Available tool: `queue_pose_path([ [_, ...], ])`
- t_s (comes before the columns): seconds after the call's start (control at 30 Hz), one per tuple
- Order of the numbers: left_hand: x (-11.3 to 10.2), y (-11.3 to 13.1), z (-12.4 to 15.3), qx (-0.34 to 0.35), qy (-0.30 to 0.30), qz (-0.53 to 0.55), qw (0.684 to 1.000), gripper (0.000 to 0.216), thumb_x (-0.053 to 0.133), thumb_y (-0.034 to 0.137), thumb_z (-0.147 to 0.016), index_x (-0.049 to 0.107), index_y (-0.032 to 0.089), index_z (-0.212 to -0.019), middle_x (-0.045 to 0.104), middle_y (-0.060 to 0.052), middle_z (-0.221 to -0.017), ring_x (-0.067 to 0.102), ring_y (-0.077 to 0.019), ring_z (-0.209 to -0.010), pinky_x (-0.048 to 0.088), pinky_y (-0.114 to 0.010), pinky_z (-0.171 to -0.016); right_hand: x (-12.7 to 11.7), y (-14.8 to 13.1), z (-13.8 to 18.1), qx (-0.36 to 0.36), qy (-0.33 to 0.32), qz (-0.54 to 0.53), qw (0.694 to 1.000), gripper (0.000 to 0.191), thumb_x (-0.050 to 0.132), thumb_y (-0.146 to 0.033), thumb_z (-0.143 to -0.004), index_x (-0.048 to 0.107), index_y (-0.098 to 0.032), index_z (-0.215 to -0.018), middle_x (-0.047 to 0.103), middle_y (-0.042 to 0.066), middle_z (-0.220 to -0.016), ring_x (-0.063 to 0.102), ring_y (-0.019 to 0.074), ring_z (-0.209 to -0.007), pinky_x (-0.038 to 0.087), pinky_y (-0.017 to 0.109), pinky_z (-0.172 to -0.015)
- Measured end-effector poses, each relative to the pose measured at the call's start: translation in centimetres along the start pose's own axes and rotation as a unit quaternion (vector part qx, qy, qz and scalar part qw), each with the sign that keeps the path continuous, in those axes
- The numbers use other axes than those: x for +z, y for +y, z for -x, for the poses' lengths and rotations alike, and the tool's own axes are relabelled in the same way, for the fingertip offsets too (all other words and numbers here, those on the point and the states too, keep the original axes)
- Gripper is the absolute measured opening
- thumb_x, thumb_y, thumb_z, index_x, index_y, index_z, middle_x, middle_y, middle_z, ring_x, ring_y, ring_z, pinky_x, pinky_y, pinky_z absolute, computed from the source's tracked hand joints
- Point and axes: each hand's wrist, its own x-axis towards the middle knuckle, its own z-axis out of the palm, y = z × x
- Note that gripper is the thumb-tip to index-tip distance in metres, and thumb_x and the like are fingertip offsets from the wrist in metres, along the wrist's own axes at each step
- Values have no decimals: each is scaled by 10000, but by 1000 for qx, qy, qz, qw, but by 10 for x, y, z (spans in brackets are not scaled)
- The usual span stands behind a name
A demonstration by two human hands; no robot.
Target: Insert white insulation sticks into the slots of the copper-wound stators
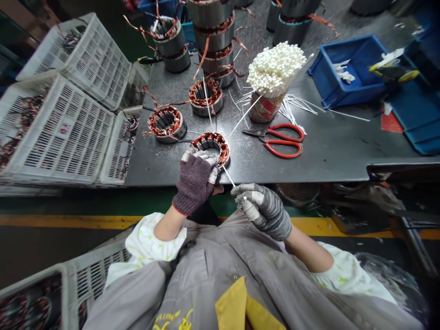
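Near the table's front edge lies a motor stator [224, 145] with copper windings, its open ring facing up. My left hand [198, 176], in a dark maroon glove with pale fingertips, is closed around the stator's near left side. My right hand [263, 208], in a grey striped glove, pinches the near end of a thin white strip [228, 176]. The strip's other end reaches the stator's near right rim; whether it sits inside a slot I cannot tell. Two more wound stators, one at the left [167, 123] and one behind [206, 98], stand close by.
Red-handled scissors [283, 141] lie right of the stator. A can [264, 109] packed with white sticks [275, 66] stands behind them, loose strips around it. Stacked stators [215, 36] rise at the back. A blue bin [350, 71] is at right, white crates [65, 128] at left.
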Motion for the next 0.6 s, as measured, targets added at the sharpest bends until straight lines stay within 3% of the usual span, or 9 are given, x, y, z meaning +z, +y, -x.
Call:
queue_pose_path([
  [0.33,3,-1,1,20,30,-16,999,286,553,321,-954,627,180,-1191,732,-101,-1154,639,-291,-1221,378,-540,-1162,3,2,-4,-17,-9,3,1000,142,550,-159,-974,678,-218,-993,785,76,-1062,767,171,-925,631,296,-832],
  [0.6,1,-1,0,-4,-4,-2,1000,282,553,327,-948,635,208,-1190,729,-87,-1180,623,-290,-1250,361,-558,-1173,-1,0,-4,-22,-1,26,999,149,548,-161,-971,680,-221,-1004,792,78,-1019,776,172,-886,635,290,-801],
])
